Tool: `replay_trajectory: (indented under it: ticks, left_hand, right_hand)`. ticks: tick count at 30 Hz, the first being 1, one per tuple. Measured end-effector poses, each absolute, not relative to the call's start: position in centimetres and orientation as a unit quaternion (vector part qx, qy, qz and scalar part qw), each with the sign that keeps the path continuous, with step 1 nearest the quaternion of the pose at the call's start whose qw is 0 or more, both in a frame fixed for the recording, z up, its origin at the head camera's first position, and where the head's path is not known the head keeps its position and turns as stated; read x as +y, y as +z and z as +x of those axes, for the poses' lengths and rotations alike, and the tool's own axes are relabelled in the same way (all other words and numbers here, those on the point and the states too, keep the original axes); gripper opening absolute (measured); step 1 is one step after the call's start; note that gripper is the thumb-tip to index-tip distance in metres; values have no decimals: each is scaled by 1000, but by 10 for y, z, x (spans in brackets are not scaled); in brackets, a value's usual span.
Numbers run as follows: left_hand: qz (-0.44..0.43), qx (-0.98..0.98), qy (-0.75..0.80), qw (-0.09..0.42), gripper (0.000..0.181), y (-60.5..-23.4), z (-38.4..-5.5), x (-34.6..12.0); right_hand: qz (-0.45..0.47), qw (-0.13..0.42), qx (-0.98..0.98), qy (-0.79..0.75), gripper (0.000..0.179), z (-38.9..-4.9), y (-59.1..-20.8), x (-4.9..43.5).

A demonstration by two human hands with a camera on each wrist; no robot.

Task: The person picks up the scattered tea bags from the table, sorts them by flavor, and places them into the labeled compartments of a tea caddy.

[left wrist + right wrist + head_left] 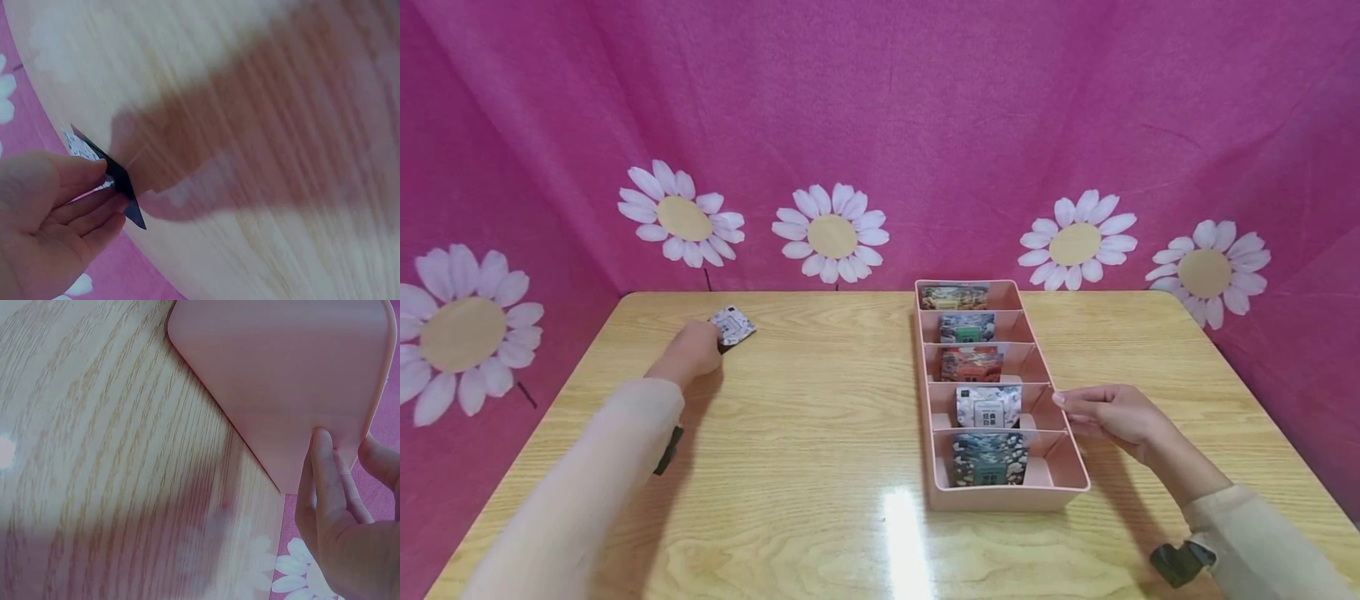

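Note:
Over the left part of the wooden table, my left hand (695,350) pinches a small white patterned sachet (734,326) between thumb and fingers. The left wrist view shows the dark underside of this sachet (119,178) and the fingers at its near edge. A long pink divided box (1009,497) stands to the right, with a sachet upright in each compartment. My right hand (1116,417) holds the box's right side, its thumb at the rim and its fingers against the outer wall. In the right wrist view the fingertips touch the pink wall (281,369).
Inside the box, from back to front, are a yellowish sachet (955,297), a blue-green one (967,327), a red one (972,364), a white one (988,407) and a dark blue one (990,458). A pink curtain (880,100) with daisies hangs behind the table (820,392).

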State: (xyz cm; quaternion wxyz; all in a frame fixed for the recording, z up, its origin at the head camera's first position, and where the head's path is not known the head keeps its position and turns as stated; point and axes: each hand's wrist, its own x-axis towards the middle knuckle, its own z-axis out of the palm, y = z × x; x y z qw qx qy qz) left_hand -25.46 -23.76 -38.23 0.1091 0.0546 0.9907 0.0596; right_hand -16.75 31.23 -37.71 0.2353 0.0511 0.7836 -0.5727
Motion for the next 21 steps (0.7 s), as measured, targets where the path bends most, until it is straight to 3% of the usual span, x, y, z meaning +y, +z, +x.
replay_trajectory:
  ticks: [4,12,21]
  left_hand:
    - [84,990,59,95,35,-385,-249,-227]
    - [156,984,72,57,21,-391,-233,-204]
    - [175,975,105,84,10,-392,-215,-173]
  right_hand:
    - [51,236,788,-566,51,-167,-377,313]
    - [46,235,777,-582,41,-168,-378,313]
    - [49,238,783,-573,44,-168,-377,313]
